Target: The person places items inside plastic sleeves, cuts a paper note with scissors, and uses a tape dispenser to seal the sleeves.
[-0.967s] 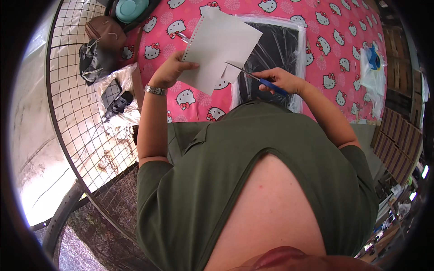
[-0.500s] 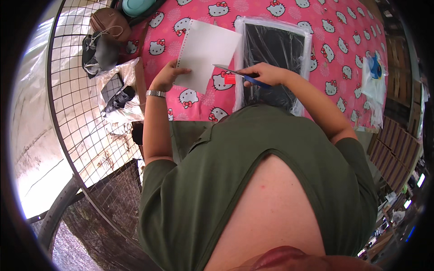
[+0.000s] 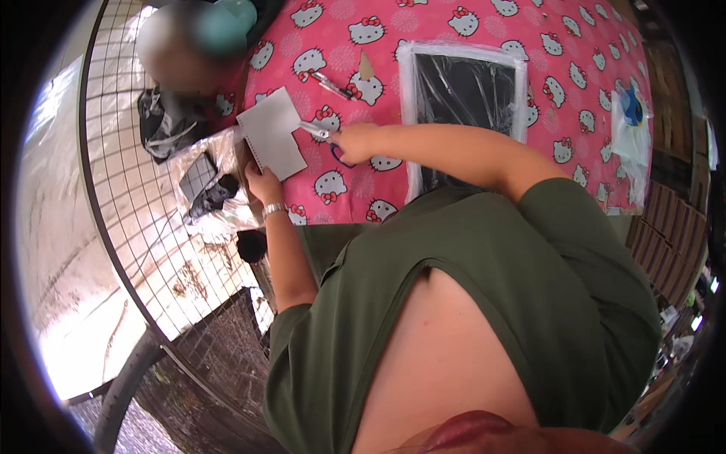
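At the table's near left edge the left hand (image 3: pixel 263 184) pinched a grey card sheet (image 3: pixel 272 141) by its lower corner while the right hand (image 3: pixel 354 142), fingers closed through blue-handled scissors (image 3: pixel 324 138), apparently started a cut needing steady feeding, a pen (image 3: pixel 333 85) lying farther off.

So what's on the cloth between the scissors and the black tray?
Head view: only bare pink patterned cloth lies between the scissors and the black tray.

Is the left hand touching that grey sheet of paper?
Touching. The head view shows the left hand gripping the grey sheet's lower edge.
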Available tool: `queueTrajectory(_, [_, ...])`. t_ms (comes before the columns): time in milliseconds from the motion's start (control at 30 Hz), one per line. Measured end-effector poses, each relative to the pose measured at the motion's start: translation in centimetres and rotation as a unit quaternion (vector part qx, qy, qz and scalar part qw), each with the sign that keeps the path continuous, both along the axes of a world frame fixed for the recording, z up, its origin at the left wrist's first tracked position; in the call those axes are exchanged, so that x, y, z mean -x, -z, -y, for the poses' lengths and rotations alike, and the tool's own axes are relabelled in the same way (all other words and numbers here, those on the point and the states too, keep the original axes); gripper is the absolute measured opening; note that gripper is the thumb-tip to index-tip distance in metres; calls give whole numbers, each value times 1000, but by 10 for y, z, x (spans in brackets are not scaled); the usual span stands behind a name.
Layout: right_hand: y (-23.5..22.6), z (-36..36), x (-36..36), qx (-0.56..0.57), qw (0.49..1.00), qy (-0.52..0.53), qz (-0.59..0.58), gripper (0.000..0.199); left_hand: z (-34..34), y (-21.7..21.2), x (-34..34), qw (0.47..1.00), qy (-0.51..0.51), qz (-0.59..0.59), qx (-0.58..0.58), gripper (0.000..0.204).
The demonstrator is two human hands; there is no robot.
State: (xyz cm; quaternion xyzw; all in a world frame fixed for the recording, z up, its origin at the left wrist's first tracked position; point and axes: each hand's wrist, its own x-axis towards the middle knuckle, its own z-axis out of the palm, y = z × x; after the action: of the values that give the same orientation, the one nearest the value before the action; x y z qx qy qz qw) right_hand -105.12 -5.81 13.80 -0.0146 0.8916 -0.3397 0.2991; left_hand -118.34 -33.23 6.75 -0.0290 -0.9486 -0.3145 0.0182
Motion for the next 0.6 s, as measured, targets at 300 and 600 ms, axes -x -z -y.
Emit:
queueTrajectory(300, [62, -53, 38, -237, 908, 90, -333, 20, -134, -38, -150, 877, 469, -59, -79, 28])
queueTrajectory(600, [-7, -142, -73, 70, 848, 428, -306, 36, -224, -64, -198, 827, 518, 157, -152, 16])
